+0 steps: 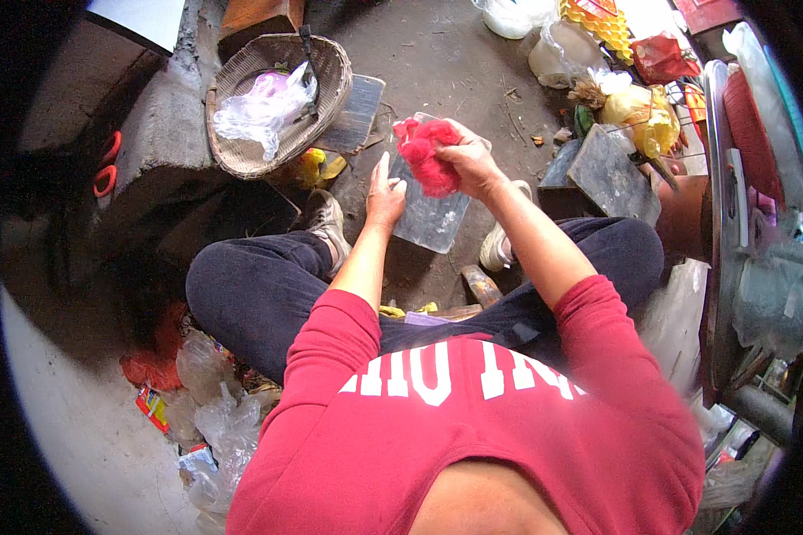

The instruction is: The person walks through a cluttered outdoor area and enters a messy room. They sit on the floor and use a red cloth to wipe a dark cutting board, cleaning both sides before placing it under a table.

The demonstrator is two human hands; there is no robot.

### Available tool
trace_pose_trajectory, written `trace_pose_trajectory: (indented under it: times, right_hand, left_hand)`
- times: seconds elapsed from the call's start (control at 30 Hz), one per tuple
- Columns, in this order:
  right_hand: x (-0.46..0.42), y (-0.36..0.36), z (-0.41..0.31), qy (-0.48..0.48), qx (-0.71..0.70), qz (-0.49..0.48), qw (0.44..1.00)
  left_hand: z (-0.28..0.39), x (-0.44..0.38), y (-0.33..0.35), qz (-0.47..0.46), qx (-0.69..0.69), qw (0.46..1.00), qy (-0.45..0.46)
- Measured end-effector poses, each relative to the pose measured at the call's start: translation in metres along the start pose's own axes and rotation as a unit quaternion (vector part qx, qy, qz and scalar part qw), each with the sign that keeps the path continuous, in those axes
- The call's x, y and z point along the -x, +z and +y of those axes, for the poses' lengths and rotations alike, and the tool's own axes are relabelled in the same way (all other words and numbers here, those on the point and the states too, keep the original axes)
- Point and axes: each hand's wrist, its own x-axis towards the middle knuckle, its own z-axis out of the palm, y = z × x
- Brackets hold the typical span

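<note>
My right hand (pixel 470 159) grips a fluffy red bundle (pixel 431 157), which looks like yarn or soft fabric, above a low dark board (pixel 431 217) between my feet. Just left of the bundle, my left hand (pixel 384 194) is raised with its fingers apart and nothing visible in it. The bundle covers part of the board. A shoe stands on either side of the board, and my knees are spread wide.
A woven basket (pixel 224 144) with plastic bags leans at upper left by a concrete ledge (pixel 167 120). Red scissor handles (pixel 107 164) show at far left. Slabs (pixel 612 174), a yellow bag (pixel 642 117) and a round metal-rimmed tray (pixel 712 234) stand at right. Plastic bags (pixel 224 428) lie lower left.
</note>
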Motion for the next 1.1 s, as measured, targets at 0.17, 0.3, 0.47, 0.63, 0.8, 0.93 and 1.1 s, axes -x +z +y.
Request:
trace_pose_trajectory:
  times: [0.17, 0.3, 0.47, 0.63, 0.8, 0.93, 1.1]
  right_hand:
    - [0.021, 0.008, 0.030, 0.197, 0.123, 0.057, 0.971]
    - [0.029, -0.032, 0.028, 0.218, 0.165, 0.096, 0.957]
    - [0.011, -0.074, 0.021, 0.116, 0.179, 0.173, 0.962]
    - [0.021, -0.076, 0.045, 0.167, 0.140, 0.116, 0.969]
    - [0.059, -0.033, 0.074, 0.396, 0.198, 0.085, 0.893]
    - [0.072, 0.012, 0.072, 0.446, 0.257, -0.075, 0.854]
    - [0.078, -0.010, 0.087, 0.412, 0.303, -0.356, 0.782]
  left_hand:
    - [-0.041, -0.008, -0.006, -0.091, -0.113, 0.983, 0.114]
    - [-0.013, 0.007, -0.002, -0.113, -0.165, 0.973, 0.115]
    - [-0.003, 0.003, -0.009, -0.118, -0.162, 0.976, 0.088]
    - [-0.016, -0.002, -0.014, 0.002, -0.179, 0.984, 0.023]
    - [-0.068, -0.012, -0.020, 0.043, -0.119, 0.952, -0.280]
    - [-0.070, -0.011, -0.014, -0.009, 0.084, 0.951, -0.299]
    - [-0.056, -0.012, 0.002, -0.095, -0.015, 0.968, -0.230]
